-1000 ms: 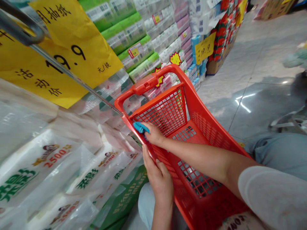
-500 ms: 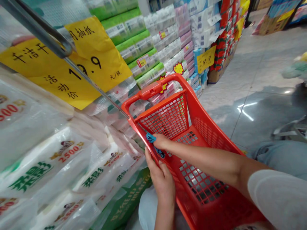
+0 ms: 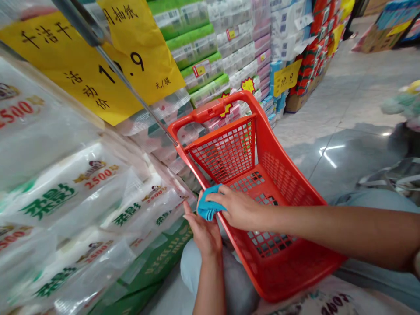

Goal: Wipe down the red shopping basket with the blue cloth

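A red plastic shopping basket (image 3: 282,183) with mesh walls and a pull rod stands tilted in front of me. My right hand (image 3: 238,208) reaches across it, fingers wrapped round a blue cloth (image 3: 209,202) that lies over the basket's left rim. Just outside that rim, below the cloth, is my left hand (image 3: 205,234), palm up with the fingers apart. Part of its fingers is hidden behind the cloth.
Stacked white tissue packs (image 3: 65,183) fill the left side, under a yellow price sign (image 3: 147,57). Green packs (image 3: 193,43) and red packs (image 3: 303,65) stand behind the basket. Grey tiled floor (image 3: 331,118) shows at the right.
My right hand has brought the cloth from inside the basket wall up over the rim. My left hand has shifted left and turned palm up, off the rim. The view has tipped slightly.
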Action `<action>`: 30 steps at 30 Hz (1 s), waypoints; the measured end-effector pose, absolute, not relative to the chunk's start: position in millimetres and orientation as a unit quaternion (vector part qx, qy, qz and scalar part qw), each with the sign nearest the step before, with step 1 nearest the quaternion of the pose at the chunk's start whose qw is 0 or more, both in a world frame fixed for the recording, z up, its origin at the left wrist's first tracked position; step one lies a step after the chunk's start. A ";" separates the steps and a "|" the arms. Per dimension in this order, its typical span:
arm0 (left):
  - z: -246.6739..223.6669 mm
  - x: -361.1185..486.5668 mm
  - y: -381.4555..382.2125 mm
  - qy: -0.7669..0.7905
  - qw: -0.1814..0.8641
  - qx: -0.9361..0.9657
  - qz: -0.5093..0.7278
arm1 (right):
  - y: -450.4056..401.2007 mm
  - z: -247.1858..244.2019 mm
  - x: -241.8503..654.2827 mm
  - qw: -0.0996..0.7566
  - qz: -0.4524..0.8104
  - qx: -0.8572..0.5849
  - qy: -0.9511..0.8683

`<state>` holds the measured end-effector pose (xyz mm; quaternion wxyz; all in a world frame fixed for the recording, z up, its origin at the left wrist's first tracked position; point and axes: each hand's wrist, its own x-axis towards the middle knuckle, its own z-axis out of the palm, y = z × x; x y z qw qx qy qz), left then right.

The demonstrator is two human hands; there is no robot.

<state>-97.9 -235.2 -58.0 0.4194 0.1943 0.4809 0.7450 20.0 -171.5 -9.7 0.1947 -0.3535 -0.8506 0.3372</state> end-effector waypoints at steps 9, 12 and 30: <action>-54.7 -93.3 -231.8 0.465 0.417 0.269 0.733 | -210.2 14.1 79.4 0.069 0.434 -0.250 -0.863; -48.6 -87.5 -232.2 0.459 0.418 0.279 0.733 | -245.9 18.8 117.0 -0.027 0.496 -0.159 -0.853; -64.0 -80.3 -224.2 0.577 0.310 0.433 0.620 | -14.2 57.3 37.6 0.280 0.091 -0.622 -0.725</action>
